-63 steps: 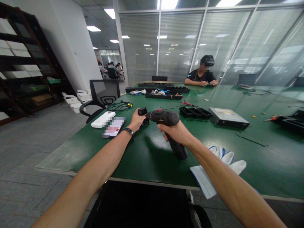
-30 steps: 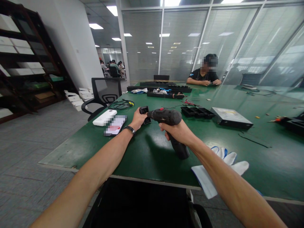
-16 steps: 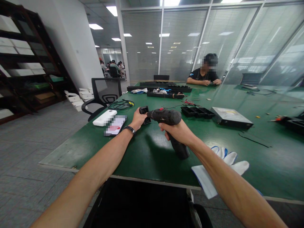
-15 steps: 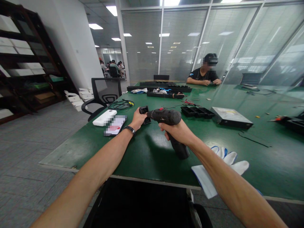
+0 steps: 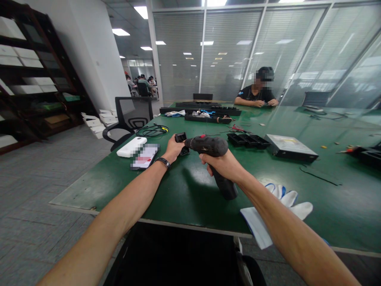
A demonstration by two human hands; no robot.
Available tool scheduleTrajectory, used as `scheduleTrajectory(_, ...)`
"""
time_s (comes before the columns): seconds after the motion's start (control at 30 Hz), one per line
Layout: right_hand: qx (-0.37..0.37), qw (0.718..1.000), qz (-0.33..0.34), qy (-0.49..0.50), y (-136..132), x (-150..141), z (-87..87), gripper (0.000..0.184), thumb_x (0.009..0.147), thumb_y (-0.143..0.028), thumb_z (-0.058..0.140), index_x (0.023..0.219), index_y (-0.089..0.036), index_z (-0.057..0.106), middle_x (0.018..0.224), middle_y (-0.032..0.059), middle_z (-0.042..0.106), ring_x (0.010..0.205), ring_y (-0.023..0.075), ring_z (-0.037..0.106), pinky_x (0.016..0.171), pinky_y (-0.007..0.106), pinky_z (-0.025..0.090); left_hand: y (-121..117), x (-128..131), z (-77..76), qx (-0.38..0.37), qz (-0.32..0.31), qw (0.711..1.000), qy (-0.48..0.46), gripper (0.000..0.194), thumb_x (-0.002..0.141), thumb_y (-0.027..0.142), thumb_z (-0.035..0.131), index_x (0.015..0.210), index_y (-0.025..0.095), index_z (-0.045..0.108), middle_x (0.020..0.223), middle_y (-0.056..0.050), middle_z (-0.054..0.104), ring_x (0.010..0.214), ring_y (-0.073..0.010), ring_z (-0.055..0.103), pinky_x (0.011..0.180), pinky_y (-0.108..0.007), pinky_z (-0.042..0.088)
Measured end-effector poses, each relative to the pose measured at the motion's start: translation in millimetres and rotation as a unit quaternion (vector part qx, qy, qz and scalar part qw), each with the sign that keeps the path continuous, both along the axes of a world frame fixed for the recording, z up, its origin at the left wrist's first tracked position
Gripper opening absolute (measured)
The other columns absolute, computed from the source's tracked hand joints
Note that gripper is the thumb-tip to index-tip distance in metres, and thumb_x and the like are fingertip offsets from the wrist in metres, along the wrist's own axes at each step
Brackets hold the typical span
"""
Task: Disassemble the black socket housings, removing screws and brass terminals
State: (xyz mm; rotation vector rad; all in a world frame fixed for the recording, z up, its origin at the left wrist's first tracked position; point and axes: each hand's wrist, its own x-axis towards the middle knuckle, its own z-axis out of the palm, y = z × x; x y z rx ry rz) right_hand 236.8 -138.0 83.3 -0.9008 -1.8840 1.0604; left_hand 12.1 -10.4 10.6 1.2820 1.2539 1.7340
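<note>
My right hand [image 5: 220, 161] is wrapped round the grip of a black cordless drill [image 5: 208, 145], its chuck pointing left. Near the drill's tip, my left hand [image 5: 174, 149] grips a small black plastic part [image 5: 180, 138] with open, box-like ends above and below my fingers. Whether the bit touches the part I cannot tell, as my fingers and the chuck cover that spot. A white and blue work glove [image 5: 258, 226] lies partly under my right forearm. Left of my left wrist are a phone [image 5: 145, 156] and a white power bank-like block [image 5: 131, 147].
Black trays [image 5: 247, 141] and a flat metal box [image 5: 291, 147] stand right of the drill on the green table [image 5: 119, 194]. Coiled black cable [image 5: 152, 131] lies at the left. Long black bars and a parts tray [image 5: 207, 117] are farther back. A person [image 5: 257, 93] sits across.
The view has shifted slightly from the earliest frame. Both hands, the drill and the black part hold practically the same position.
</note>
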Motion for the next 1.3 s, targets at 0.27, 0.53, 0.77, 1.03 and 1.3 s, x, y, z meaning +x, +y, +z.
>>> scheduleTrajectory(0.27,-0.001,1.000,-0.002,0.010,1.9,-1.9,-2.0,0.014,0.084,-0.025,0.064,0.073,-0.021,0.057,0.048,-0.0035,0.058,0.041,0.0140,0.056,0.043,0.024,0.044,-2.2,1.0,0.8,-0.002,-0.001,1.000,0.003,0.041,0.060,0.023,0.089,0.093,0.015,0.065,0.087,-0.003,0.070,0.079,-0.0160,0.061,0.081,-0.031,0.052)
scheduleTrajectory(0.53,-0.009,1.000,-0.003,0.008,0.3,-1.2,-0.4,0.013,0.084,-0.026,0.065,0.075,-0.021,0.058,0.047,-0.0033,0.058,0.040,0.0142,0.056,0.043,0.025,0.044,2.0,-1.0,-2.5,0.001,-0.001,1.000,0.006,0.041,0.062,0.022,0.088,0.096,0.015,0.066,0.090,-0.004,0.070,0.080,-0.0162,0.062,0.079,-0.031,0.053)
scheduleTrajectory(0.77,-0.006,1.000,-0.008,-0.001,-1.0,-1.2,1.2,0.014,0.085,-0.024,0.064,0.073,-0.020,0.058,0.046,-0.0032,0.058,0.039,0.0132,0.055,0.043,0.024,0.042,3.0,-1.6,-3.5,0.005,-0.002,1.000,0.006,0.042,0.062,0.023,0.088,0.096,0.015,0.066,0.091,-0.005,0.071,0.080,-0.0164,0.062,0.081,-0.032,0.053)
scheduleTrajectory(1.03,-0.007,1.000,-0.001,0.012,2.2,-1.7,-2.4,0.013,0.084,-0.025,0.065,0.074,-0.021,0.058,0.048,-0.0035,0.058,0.040,0.0142,0.056,0.042,0.025,0.043,0.5,-0.8,-1.7,0.003,-0.001,1.000,0.005,0.041,0.061,0.023,0.089,0.094,0.015,0.066,0.089,-0.004,0.070,0.080,-0.0165,0.062,0.081,-0.032,0.053)
scheduleTrajectory(1.3,-0.011,1.000,-0.003,0.020,1.4,-1.8,-1.6,0.013,0.083,-0.026,0.066,0.074,-0.020,0.058,0.050,-0.0025,0.060,0.041,0.0142,0.057,0.042,0.025,0.043,3.3,-1.2,-3.5,0.001,0.002,1.000,0.004,0.040,0.060,0.021,0.088,0.093,0.016,0.066,0.087,-0.003,0.070,0.081,-0.0168,0.062,0.082,-0.032,0.053)
